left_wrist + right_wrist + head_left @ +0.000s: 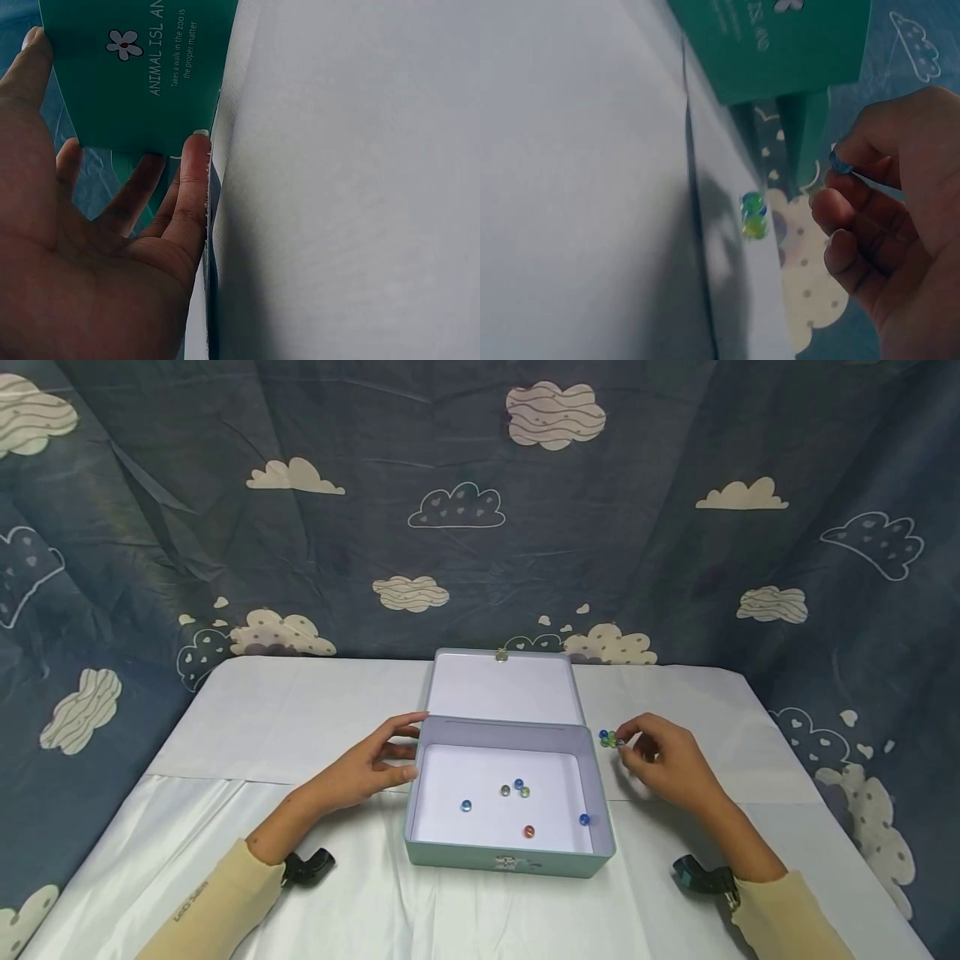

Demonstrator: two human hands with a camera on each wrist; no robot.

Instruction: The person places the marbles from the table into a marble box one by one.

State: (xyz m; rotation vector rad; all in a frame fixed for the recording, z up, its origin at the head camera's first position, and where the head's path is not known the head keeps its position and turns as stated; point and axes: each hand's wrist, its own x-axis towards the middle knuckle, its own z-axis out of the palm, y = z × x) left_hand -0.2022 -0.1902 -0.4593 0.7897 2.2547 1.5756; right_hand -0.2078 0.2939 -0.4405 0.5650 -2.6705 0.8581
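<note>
A green tin box (510, 858) with a pale lining stands on the table, its lid (502, 685) folded back behind it. Several glass marbles lie on its floor, among them a red marble (529, 832) and a blue marble (584, 819). My left hand (375, 760) touches the box's left side with extended fingers; in the left wrist view those fingertips (196, 142) rest against the green wall. Right of the box, my right hand (667, 760) pinches a small blue marble (840, 163) between thumb and index finger. Green and blue marbles (754, 215) lie on the cloth beside that hand.
White cloth (337, 877) covers the table, with a crease running across it. Behind and at both sides hangs a dark blue curtain (465, 443) with a cloud print. Black wrist devices (307, 867) sit at both sleeve cuffs.
</note>
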